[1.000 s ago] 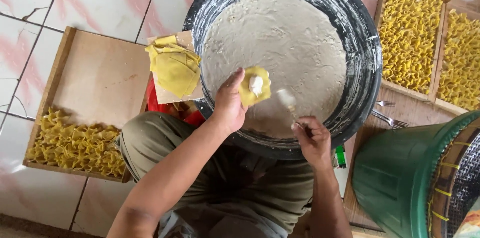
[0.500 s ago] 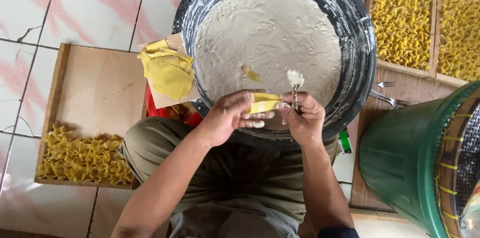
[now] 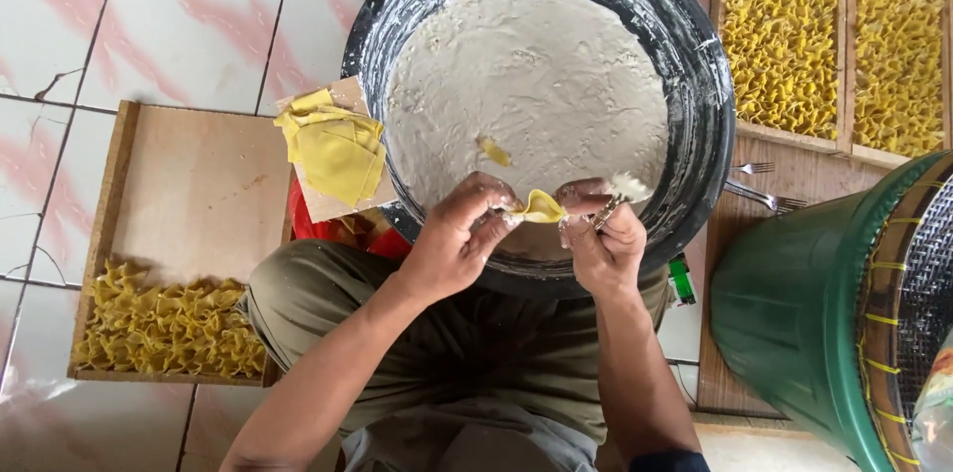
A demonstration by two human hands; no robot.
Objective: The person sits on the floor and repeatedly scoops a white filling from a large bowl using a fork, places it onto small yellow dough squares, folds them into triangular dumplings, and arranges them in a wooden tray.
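Folding a yellow wrapper [image 3: 539, 206] over its filling, both hands now meet above the near rim of the black basin [image 3: 710, 85] of pale paste. The left hand [image 3: 459, 244] and right hand [image 3: 601, 239] are both pinched shut on the wrapper, which a second ago lay open on the left palm. The right hand also grips a paste-tipped fork [image 3: 617, 196]. Spare wrappers [image 3: 333, 146] lie left of the basin; folded pieces fill the near-left wooden tray [image 3: 199, 194].
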